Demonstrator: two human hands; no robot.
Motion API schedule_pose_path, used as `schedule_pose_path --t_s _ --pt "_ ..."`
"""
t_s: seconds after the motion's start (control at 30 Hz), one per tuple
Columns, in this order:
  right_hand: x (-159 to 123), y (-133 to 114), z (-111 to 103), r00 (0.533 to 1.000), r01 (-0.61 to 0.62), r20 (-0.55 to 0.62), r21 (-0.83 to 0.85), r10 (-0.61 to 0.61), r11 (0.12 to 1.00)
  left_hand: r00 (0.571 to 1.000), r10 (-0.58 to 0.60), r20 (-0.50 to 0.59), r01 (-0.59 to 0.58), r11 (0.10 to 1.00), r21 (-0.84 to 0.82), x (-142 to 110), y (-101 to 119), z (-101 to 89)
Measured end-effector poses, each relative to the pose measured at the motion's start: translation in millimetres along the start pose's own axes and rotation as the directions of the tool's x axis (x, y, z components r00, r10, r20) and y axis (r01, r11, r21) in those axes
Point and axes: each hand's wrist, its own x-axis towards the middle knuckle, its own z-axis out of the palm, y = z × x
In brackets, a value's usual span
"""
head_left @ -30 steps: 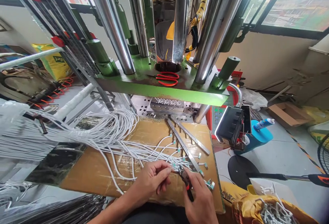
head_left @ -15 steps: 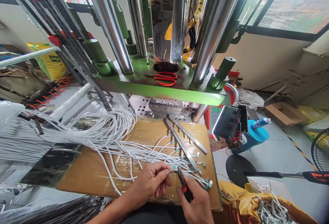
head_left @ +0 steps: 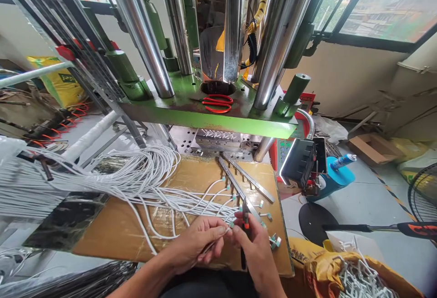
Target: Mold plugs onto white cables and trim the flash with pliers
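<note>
In the head view, we locate the green connector [head_left: 231, 224] at the fingertips of the left hand [head_left: 201, 241], between the two hands. The left thumb and forefinger pinch the white cable [head_left: 228, 229] directly behind this connector. The cable's long axis runs roughly crosswise, with its connector end directed at the right hand [head_left: 255, 245]; its other end passes back beneath the left palm, where we lose it. The left hand is the nearer one. The right thumb lies just beside the connector; we cannot tell whether it touches. The right hand grips the pliers [head_left: 245, 215] against its palm, nose directed away from us, beside the connector and not on it.

We count the following:
- Pliers: one, in the right grip.
- Metal bars [head_left: 235, 183]: two, beyond the right grip, lying slantwise.
- Cardboard sheet [head_left: 119, 225]: one, under the grip.
- Red-handled scissors [head_left: 218, 103]: one pair, well beyond the grip.
- Cable bundle [head_left: 150, 172]: one, left of and beyond the grip; its strands overlap too closely for us to count.
</note>
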Motion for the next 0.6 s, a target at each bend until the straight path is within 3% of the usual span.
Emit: schedule_pose_path --t_s 0.07,0.17,0.23,0.3,0.37,0.43,0.53,0.6 --pt "-5 12 -2 0.967 0.217 -0.059 -0.314 -0.247 0.924 0.999 0.017 -0.05 -0.017 1.0 0.007 3 -1 0.0" --pt "-17 35 -3 0.855 0.379 -0.026 -0.65 -0.518 0.659 0.995 0.081 -0.06 -0.07 0.983 0.169 5 -4 0.0" --pt "-25 44 -5 0.832 0.396 0.02 -0.721 -0.554 0.569 0.988 0.15 -0.045 -0.129 0.945 0.3 6 -8 -1.3" --pt "-27 44 -15 0.86 0.407 0.075 -0.698 -0.505 0.59 0.982 0.177 -0.062 -0.144 0.925 0.351 9 -13 -5.2" --pt "-20 34 -37 0.907 0.341 0.047 -0.666 -0.419 0.664 0.984 0.147 -0.104 -0.106 0.938 0.329 13 -18 -11.7" --pt "-1 15 -71 0.935 0.17 -0.104 -0.707 -0.339 0.686 0.979 0.126 -0.16 -0.069 0.944 0.321 18 -21 -17.9" --pt "49 -19 -124 0.888 -0.094 -0.339 -0.795 -0.311 0.599 0.965 0.177 -0.193 -0.093 0.921 0.378 23 -20 -17.5" --pt "90 -39 -148 0.866 -0.126 -0.368 -0.816 -0.338 0.565 0.958 0.231 -0.169 -0.148 0.904 0.401 22 -17 -8.8"
